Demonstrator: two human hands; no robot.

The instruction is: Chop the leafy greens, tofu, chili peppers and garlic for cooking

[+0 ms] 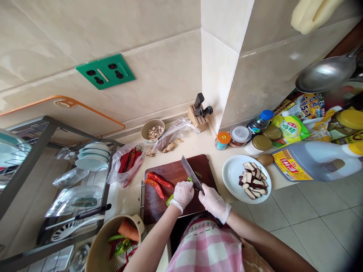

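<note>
The dark wooden cutting board (171, 166) has its near edge close to the gingham apron (210, 245), while its right edge is separated from the white plate (230, 174) by a strip of pale countertop (219, 160). The plate sits at the counter's front edge, with floor tiles (309, 211) showing past it. On the board's right half, the gloved right hand (213, 202) has its fingers wrapped around the handle of a kitchen knife (190, 170), blade slanting away and to the left. The gloved left hand (183, 194) is curled over a green pepper (170, 199) on the board, fingers bunched beside the blade. Two red chili peppers (159, 179) occupy the board's left side, next to a metal handle (141, 196) at that edge. Farther left, a bag of dark red peppers (129, 160) and the dish rack (51, 138) bound the space, with a colander (95, 236) holding a carrot (129, 230) nearer the person. Beyond the far edge lie ginger (169, 147), a garlic basket (144, 133) and the knife block (198, 120). Sliced mushrooms (253, 180) cover part of the plate; jars (223, 140) and a large jug (326, 160) crowd behind and right of it.
</note>
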